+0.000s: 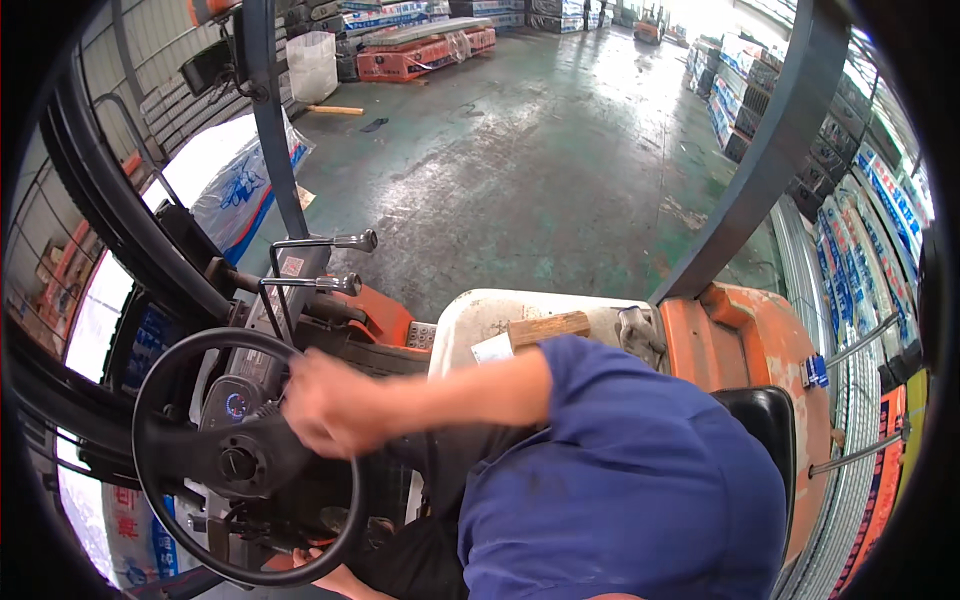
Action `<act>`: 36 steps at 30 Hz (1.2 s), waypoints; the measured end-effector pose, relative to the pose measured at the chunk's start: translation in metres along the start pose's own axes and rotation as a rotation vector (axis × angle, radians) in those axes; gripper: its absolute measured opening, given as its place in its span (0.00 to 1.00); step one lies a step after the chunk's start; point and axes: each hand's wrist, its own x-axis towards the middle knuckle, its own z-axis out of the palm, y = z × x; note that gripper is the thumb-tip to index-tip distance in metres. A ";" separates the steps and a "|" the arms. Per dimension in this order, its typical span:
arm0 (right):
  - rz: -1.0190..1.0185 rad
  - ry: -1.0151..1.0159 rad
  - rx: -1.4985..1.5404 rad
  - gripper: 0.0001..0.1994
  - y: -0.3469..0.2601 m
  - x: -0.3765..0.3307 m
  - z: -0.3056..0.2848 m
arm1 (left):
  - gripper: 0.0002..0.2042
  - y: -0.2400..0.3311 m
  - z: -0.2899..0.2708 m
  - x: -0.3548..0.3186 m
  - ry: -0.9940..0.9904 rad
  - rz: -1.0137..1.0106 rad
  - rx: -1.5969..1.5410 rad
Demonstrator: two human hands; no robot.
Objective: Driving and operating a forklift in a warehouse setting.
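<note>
I sit in an orange forklift, with the black steering wheel (143,440) in front of me. My right hand (335,402) is at the rim nearest the seat, smeared by motion, so its finger grip does not show clearly. At the lower rim, my left hand (342,579) is partly hidden beneath the wheel, its fingers curled round it. A small lit gauge (236,404) shows through the wheel. Beyond the wheel stand two bent control levers with knobs, the upper knob (368,240) and the lower knob (348,284).
A wooden block (550,328), white paper (491,348) and a grey glove (637,332) lie on the white cover beside me. Dark posts (760,170) frame the cab. Wrapped stacks (225,185) line the left, metal profiles (850,400) the right. Another forklift (650,27) stands far off.
</note>
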 end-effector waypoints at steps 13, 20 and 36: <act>0.003 -0.018 0.012 0.10 -0.049 0.184 0.071 | 0.18 -0.045 -0.015 -0.158 -0.115 -0.289 -0.530; 0.153 0.097 0.135 0.09 0.006 0.045 -0.011 | 0.13 -0.050 -0.027 -0.176 0.008 -0.335 -0.345; -0.442 -0.064 0.532 0.08 -0.199 0.071 0.142 | 0.15 -0.070 -0.046 -0.095 0.425 -0.128 -0.691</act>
